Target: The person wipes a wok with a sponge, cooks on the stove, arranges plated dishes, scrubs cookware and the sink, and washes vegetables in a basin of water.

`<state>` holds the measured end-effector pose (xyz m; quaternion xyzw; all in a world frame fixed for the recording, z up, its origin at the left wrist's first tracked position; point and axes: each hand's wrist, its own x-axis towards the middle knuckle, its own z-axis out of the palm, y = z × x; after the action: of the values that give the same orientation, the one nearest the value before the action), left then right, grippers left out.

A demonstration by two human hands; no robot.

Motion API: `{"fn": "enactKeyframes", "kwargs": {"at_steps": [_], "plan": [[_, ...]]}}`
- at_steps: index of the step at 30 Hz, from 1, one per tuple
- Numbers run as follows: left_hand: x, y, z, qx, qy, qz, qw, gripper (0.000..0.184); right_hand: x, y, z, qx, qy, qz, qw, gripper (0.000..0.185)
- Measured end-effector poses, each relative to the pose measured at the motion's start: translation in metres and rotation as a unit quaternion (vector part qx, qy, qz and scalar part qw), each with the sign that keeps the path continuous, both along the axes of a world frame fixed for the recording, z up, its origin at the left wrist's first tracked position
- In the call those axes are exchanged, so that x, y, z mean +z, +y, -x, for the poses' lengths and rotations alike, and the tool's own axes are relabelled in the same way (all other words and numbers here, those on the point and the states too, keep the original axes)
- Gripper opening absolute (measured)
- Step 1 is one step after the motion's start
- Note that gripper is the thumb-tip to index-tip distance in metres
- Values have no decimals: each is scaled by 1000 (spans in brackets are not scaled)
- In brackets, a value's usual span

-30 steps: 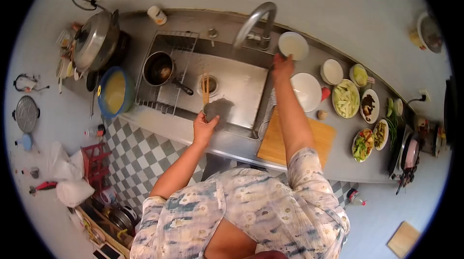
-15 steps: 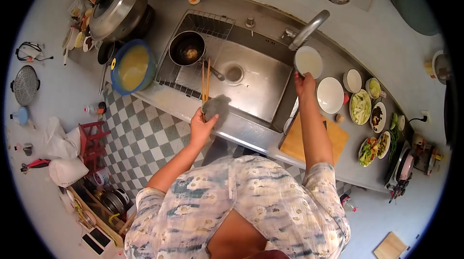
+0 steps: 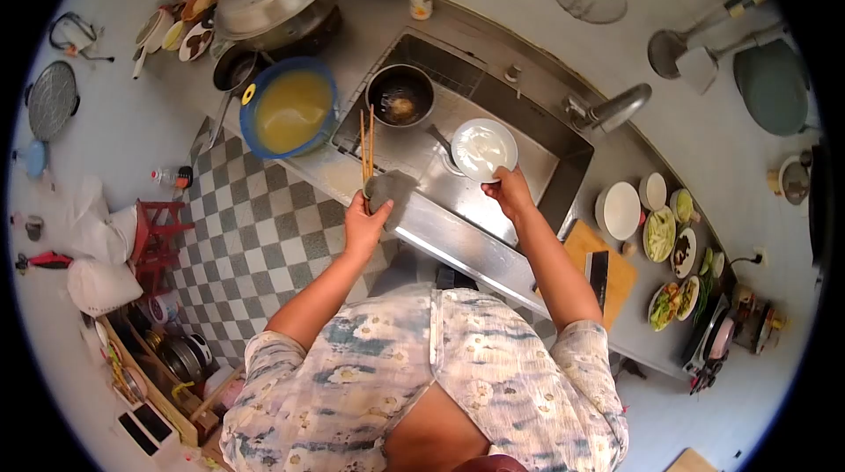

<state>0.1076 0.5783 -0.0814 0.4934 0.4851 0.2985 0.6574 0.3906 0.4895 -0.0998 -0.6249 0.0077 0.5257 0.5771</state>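
Note:
My right hand (image 3: 512, 194) grips the rim of a white bowl (image 3: 484, 149), tilted so its wet-looking inside faces me, over the sink basin (image 3: 528, 174). My left hand (image 3: 363, 224) is closed round a grey cloth (image 3: 393, 188) and a pair of wooden chopsticks (image 3: 365, 148) that point away from me, above the front edge of the sink. Beyond the chopsticks, a dark pot (image 3: 411, 84) stands at the left of the sink with something pale and lumpy inside. Its handle reaches towards the bowl.
Left of the sink stands a blue basin (image 3: 330, 133) of yellowish liquid, with a large lidded steel pot (image 3: 273, 5) behind it. The faucet (image 3: 620, 106) is swung to the right. On the right counter are a cutting board (image 3: 620, 274) with a knife (image 3: 597, 274), and several plates of food (image 3: 660, 234).
My right hand has carried the bowl leftward from beside the faucet to over the sink. The view has shifted; my left hand still holds the cloth and chopsticks.

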Motion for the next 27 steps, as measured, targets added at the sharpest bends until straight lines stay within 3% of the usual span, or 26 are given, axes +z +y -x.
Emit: {"fn": "enactKeyframes", "kwargs": {"at_steps": [2, 7, 9, 12, 19, 23, 27], "plan": [[-14, -1, 11, 9, -20, -48, 999, 31, 16, 40, 15, 30, -15, -32, 999, 59], [30, -6, 27, 66, -78, 174, 979, 24, 41, 147, 44, 121, -60, -73, 988, 62], [18, -7, 41, 66, -122, 235, 962, 22, 51, 185, 60, 148, -59, -79, 984, 58], [16, -7, 44, 82, -166, 270, 945, 21, 54, 236, 84, 189, -68, -70, 977, 50], [20, -5, 53, 87, -221, 306, 922, 20, 40, 315, 134, 212, -241, -37, 946, 58], [28, -4, 57, 90, -225, 305, 921, 22, 7, 344, 142, 254, -507, -35, 823, 60], [29, -2, 58, 86, -238, 305, 918, 22, 46, 337, 161, 274, -649, -75, 706, 62]]}}
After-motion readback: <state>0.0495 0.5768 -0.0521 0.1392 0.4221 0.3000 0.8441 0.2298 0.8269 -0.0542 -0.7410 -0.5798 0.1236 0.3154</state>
